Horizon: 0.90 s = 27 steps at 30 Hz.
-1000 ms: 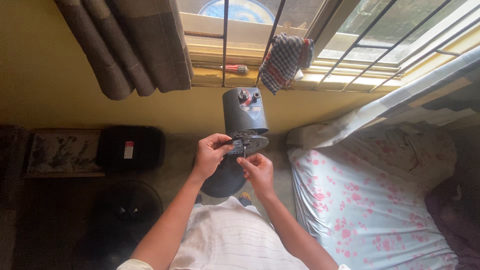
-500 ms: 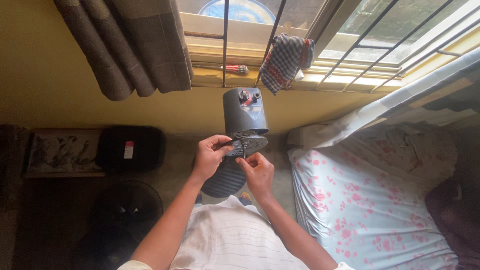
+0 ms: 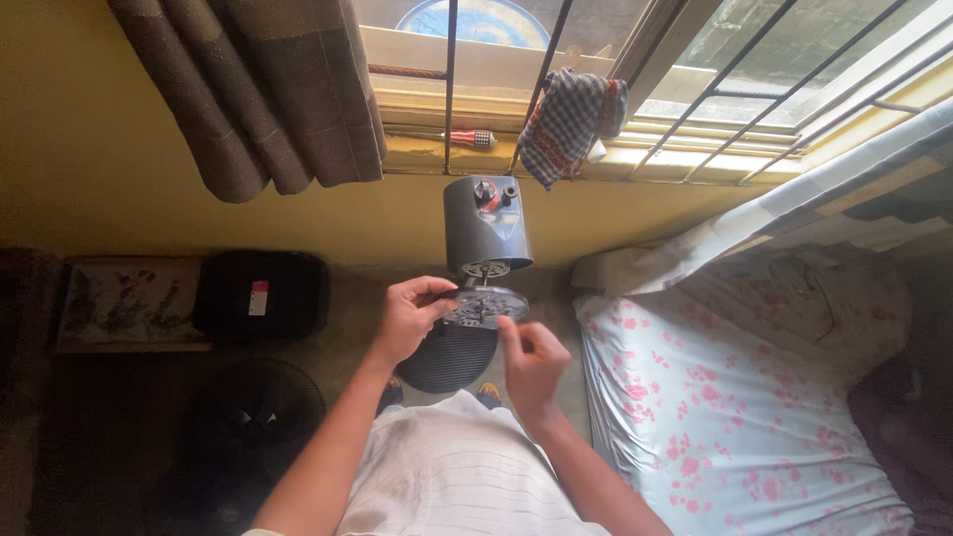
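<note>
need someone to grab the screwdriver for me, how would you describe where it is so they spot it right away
Look at the barred window above the yellow wall, and find its ledge. The screwdriver lies flat there, left of the checked cloth hanging on a bar. It is the only thing there with a red handle.

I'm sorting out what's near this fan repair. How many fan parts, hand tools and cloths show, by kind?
Fan parts: 4 (grey motor housing, round slotted plate held by the left hand and right hand, round base, grille on the floor)
Screwdrivers: 1 (red-handled screwdriver)
Cloths: 1 (checked cloth)
Total: 6
</note>
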Motion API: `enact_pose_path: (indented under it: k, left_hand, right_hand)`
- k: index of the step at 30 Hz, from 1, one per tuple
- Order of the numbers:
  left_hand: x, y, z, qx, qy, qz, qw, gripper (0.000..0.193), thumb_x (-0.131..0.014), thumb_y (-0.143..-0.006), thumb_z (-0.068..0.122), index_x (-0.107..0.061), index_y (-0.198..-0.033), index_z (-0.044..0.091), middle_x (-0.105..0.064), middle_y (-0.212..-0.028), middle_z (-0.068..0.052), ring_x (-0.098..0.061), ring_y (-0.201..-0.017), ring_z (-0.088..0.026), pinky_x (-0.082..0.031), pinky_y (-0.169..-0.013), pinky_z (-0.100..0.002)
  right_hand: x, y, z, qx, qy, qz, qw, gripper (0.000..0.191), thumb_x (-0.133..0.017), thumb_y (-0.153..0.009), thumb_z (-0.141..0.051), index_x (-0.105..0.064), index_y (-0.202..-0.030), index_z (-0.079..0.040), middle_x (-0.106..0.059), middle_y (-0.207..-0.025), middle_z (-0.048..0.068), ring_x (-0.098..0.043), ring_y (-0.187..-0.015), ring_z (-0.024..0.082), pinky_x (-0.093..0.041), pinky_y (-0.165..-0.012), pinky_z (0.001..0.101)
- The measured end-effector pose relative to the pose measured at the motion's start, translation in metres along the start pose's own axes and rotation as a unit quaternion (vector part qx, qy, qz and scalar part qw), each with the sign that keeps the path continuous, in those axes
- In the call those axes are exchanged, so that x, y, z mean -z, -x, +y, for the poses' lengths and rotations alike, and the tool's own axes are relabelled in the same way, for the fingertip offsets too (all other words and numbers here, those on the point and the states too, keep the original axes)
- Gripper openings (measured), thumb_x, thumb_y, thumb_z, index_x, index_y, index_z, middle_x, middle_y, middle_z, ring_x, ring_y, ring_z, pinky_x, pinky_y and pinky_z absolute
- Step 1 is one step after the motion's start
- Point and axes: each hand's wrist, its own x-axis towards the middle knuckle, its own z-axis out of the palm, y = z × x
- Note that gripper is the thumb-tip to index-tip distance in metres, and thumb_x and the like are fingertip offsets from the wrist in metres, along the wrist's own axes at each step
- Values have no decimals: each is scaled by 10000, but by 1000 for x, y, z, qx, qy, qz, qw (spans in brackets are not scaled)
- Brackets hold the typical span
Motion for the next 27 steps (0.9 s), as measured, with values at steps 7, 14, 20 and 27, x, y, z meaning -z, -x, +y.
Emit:
enact_pose_path:
  k: [7,14,20,27]
  left_hand:
    - [31,13,12,-23,-1,-125,992,109,-748,-836,-67,-742,-928,-10,-773,-963,-42,-666,-793,-81,-518,-637,-215]
    - [45,23,16,42,29,-184,982,192,-786,-762,-92,-744,-933,-17,-709,-915,-43,-674,-864,-110,-555,-774,-251]
    - [53,35,4,48,53,-121,990,185,-787,-763,-44,-740,-938,-9,-711,-896,-45,-682,-857,-124,-553,-797,-252]
    - [46,46,-4,30,28,-70,997,190,-785,-769,-82,-730,-938,-14,-701,-904,-34,-672,-867,-107,-551,-803,-252]
  right_hand:
    - [-5,-31,46,-229,-185,-85,952,317,-645,-993,-320,-760,-955,-27,-720,-783,34,-598,-688,85,-437,-612,235]
    - [-16,-25,49,-332,-338,-418,775,355,-605,-1004,-299,-752,-1061,19,-773,-915,72,-688,-840,118,-519,-804,265]
    - [-13,-21,33,-366,-424,-447,697,281,-619,-1008,-184,-710,-1120,58,-754,-940,89,-689,-844,133,-549,-812,288]
    - [-12,-20,42,-400,-464,-442,656,267,-596,-1046,-177,-695,-1115,61,-730,-890,101,-649,-722,122,-539,-682,249]
